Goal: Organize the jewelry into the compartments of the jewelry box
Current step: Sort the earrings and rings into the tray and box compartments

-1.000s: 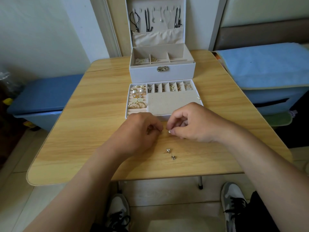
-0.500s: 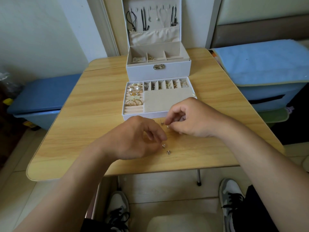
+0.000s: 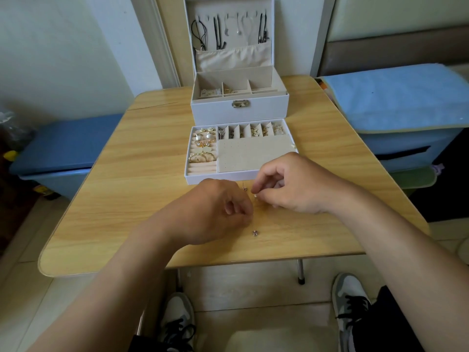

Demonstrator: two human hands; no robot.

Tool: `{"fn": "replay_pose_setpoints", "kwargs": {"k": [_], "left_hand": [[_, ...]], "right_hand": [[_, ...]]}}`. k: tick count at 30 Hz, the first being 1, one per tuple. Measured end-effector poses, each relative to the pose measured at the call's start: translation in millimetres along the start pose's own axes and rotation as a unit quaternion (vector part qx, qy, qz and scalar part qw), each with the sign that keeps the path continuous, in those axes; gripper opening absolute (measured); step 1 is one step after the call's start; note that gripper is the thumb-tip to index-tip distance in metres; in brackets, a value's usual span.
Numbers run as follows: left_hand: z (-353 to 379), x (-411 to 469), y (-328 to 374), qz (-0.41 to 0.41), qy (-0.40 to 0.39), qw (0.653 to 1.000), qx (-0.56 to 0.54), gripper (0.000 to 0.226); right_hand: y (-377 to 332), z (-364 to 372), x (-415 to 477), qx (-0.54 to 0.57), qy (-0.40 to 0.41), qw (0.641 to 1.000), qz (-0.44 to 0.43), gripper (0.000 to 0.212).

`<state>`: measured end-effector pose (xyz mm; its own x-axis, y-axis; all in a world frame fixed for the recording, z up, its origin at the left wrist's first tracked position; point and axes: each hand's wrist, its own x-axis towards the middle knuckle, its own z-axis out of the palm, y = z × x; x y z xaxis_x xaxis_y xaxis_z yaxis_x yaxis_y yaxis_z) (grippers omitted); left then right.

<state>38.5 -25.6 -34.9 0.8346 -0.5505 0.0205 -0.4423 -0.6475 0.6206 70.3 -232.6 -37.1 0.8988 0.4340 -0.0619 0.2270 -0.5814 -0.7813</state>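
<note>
Mid-frame, the right hand pinches a small white stud earring. The left hand is curled; its content I cannot tell.

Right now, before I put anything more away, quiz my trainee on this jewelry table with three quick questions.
1. True or false: the jewelry box stands open behind the tray.
2. The loose stud on the table lies nearest to: A) the left hand, B) the box's clasp, C) the tray.
3. What does the right hand pinch at its fingertips?

Key: 1 true; 2 A; 3 a small pale piece of jewelry.
</note>
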Motion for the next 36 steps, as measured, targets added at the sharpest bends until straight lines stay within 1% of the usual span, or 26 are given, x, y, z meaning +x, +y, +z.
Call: {"fn": "replay_pose_setpoints", "kwargs": {"k": [2, 5, 8, 10, 11, 13, 16, 19, 22, 26, 29, 33, 36], "left_hand": [[-7.4, 0.4, -2.3, -0.002, 0.049, 0.999, -0.011, 0.010], [-24.1, 3.1, -13.7, -0.032, 0.163, 0.985, -0.038, 0.010], [-40.4, 7.1, -31.9, -0.080, 0.288, 0.952, -0.070, 0.010], [-48.3, 10.0, -42.0, -0.107, 0.343, 0.930, -0.071, 0.011], [-51.2, 11.5, -46.6, -0.118, 0.358, 0.924, -0.060, 0.012], [-55.3, 15.2, -53.0, -0.132, 0.360, 0.923, -0.032, 0.011], [-60.3, 22.0, -64.4, -0.132, 0.333, 0.933, -0.006, 0.008], [-65.2, 29.0, -78.1, -0.130, 0.291, 0.948, -0.008, 0.006], [-71.9, 36.5, -88.5, -0.125, 0.243, 0.962, -0.015, 0.010], [-80.5, 39.9, -97.1, -0.114, 0.194, 0.974, -0.032, 0.015], [-82.0, 38.2, -102.2, -0.102, 0.184, 0.977, -0.041, 0.016], [-80.7, 38.3, -101.1, -0.095, 0.186, 0.977, -0.050, 0.013], [-81.0, 39.1, -100.0, -0.102, 0.184, 0.976, -0.056, 0.010]], "right_hand": [[-1.5, 0.2, 2.5, 0.025, 0.003, 1.000, -0.004, 0.010], [-5.0, -0.1, 10.3, 0.057, 0.020, 0.998, -0.013, 0.006], [-9.2, -0.2, 23.6, 0.083, 0.058, 0.994, -0.031, 0.009], [-11.4, 0.9, 33.8, 0.094, 0.089, 0.991, -0.046, 0.009], [-12.1, 2.0, 39.2, 0.096, 0.103, 0.989, -0.051, 0.008], [-12.9, 5.0, 52.5, 0.090, 0.129, 0.986, -0.057, 0.009], [-15.8, 9.9, 78.8, 0.077, 0.142, 0.985, -0.057, 0.012], [-20.5, 13.7, 103.6, 0.051, 0.133, 0.988, -0.058, 0.011], [-24.5, 14.5, 118.0, 0.017, 0.112, 0.992, -0.064, 0.015], [-25.1, 13.8, 124.9, -0.003, 0.069, 0.996, -0.064, 0.008], [-25.4, 15.7, 127.1, -0.027, 0.049, 0.996, -0.064, 0.009], [-25.8, 16.1, 127.2, -0.043, 0.050, 0.995, -0.071, 0.012], [-26.4, 17.4, 126.4, -0.038, 0.056, 0.994, -0.084, 0.010]]}}
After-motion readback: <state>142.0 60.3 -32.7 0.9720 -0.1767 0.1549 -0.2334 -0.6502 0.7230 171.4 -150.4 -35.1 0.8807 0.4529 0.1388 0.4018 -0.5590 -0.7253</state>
